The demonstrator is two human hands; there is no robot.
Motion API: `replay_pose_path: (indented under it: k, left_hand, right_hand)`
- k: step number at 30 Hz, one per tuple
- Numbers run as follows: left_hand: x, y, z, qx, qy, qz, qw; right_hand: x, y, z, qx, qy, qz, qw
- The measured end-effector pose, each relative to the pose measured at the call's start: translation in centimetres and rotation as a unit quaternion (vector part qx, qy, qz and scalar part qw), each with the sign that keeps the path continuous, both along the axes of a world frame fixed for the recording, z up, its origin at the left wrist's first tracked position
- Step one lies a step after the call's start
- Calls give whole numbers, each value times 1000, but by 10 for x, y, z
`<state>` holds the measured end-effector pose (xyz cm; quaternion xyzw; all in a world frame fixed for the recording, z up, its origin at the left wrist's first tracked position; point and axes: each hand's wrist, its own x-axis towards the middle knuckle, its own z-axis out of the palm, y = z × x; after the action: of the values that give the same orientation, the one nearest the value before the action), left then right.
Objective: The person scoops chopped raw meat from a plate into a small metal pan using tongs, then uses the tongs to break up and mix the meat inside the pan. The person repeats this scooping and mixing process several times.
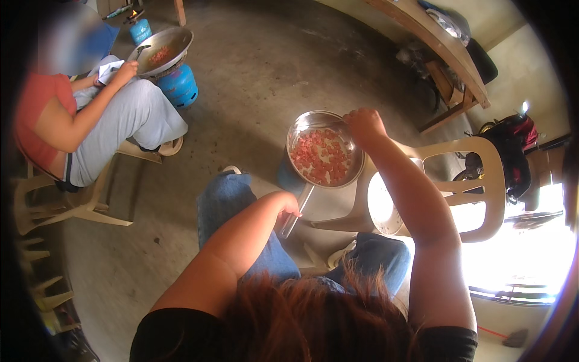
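Observation:
A stainless steel frying pan holds many small pink diced pieces of what looks like meat. Its metal handle points back toward me, and my left hand grips it. At the far right rim, my right hand has its fingers curled; whether a utensil is in them is hidden. Under the pan shows part of a blue gas cylinder. A white plate lies on the plastic chair right of the pan, partly behind my right forearm.
A seated person on the left holds a white paper or cloth. Near them a wok with food stands on a blue gas cylinder; a smaller cylinder burns behind. A beige plastic chair and wooden table stand right.

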<state>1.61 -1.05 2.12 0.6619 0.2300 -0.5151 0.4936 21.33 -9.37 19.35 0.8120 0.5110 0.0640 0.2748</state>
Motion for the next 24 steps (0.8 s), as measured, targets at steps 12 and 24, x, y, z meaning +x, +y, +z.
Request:
replay_pose_path:
  k: [12,24]
  left_hand:
    - [-1,1,15,13,-19,14,1000]
    - [-3,1,14,-4,0,34,999]
  right_hand:
    - [-8,-28,32,-36,60,-5,998]
    - [-76,-56,-30,103,293,-218,925]
